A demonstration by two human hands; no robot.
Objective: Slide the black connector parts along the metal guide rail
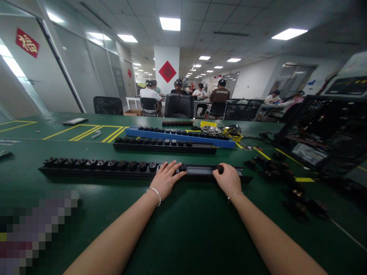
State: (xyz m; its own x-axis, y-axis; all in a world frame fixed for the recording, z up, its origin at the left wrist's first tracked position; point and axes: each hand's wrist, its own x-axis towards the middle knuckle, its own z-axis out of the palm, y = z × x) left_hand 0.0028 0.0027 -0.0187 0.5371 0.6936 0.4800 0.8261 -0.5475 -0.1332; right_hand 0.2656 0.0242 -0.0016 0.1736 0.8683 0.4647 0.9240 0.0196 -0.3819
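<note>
A long black rail lies across the green table, with a row of small black socket modules filling its left and middle part. My left hand rests palm down on the row near its right end, fingers stretched out over the modules. Towards the rail's right end, my right hand pinches a single black socket module at the channel. Between the two hands a bare grey stretch of channel shows. My fingers partly cover the modules beneath them.
Behind lie a shorter black rail and a blue rail, both carrying modules. Loose black modules are scattered at the right, near an open black case. A metal dish sits farther back. Several people sit at distant tables.
</note>
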